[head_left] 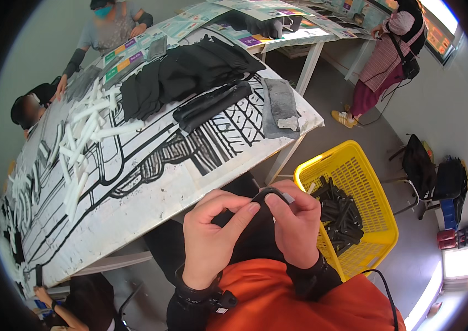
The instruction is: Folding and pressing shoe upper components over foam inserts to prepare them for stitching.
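Note:
Above my lap, both hands pinch a small black strip [267, 194], perhaps cloth or foam; its kind is not plain. My left hand [216, 229] grips one end between thumb and forefinger. At the other end, my right hand [296, 223] presses its thumb on top, and a small pale grey tab shows beside that thumb. The fingers hide most of the strip. Just right of my right hand stands a yellow plastic basket [391, 234] with many short black rolls [340, 212] heaped in it.
A table [176, 204] with black line drawings bears stacked black fabric pieces [190, 71], a folded black bundle [212, 106], grey cloths [281, 107] and scattered white tubes [82, 138]. Several people are around it. Chairs [427, 174] stand at the right.

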Demonstrator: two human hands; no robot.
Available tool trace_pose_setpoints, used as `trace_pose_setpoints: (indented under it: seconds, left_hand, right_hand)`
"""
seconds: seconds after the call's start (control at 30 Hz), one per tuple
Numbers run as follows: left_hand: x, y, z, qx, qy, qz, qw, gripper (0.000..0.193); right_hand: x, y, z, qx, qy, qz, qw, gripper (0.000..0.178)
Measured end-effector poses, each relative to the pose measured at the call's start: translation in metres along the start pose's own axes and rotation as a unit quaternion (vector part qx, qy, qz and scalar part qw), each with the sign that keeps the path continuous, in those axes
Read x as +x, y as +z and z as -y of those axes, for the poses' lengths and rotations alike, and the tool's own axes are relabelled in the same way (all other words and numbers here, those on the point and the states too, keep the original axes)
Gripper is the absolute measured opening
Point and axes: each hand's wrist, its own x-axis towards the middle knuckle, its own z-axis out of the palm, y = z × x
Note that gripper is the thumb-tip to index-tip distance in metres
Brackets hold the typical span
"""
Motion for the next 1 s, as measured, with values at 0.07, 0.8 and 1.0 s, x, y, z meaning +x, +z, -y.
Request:
trace_pose_setpoints:
  seconds: [0.07,0.8,1.0]
  left_hand:
    - [-0.001,0.001,0.000,-0.028,-0.017,0.007,0.999,0.012]
    - [-0.021,0.006,-0.022,0.114,0.157,-0.035,0.980,0.010]
    - [-0.017,-0.015,-0.017,-0.103,0.022,-0.017,0.994,0.018]
  right_hand:
    - [-0.002,-0.002,-0.004,-0.015,-0.013,0.000,1.000,0.013]
    - [-0.006,0.014,0.022,-0.003,-0.049,0.045,0.998,0.007]
    - [-0.017,0.002,0.020,-0.050,0.078,0.122,0.988,0.018]
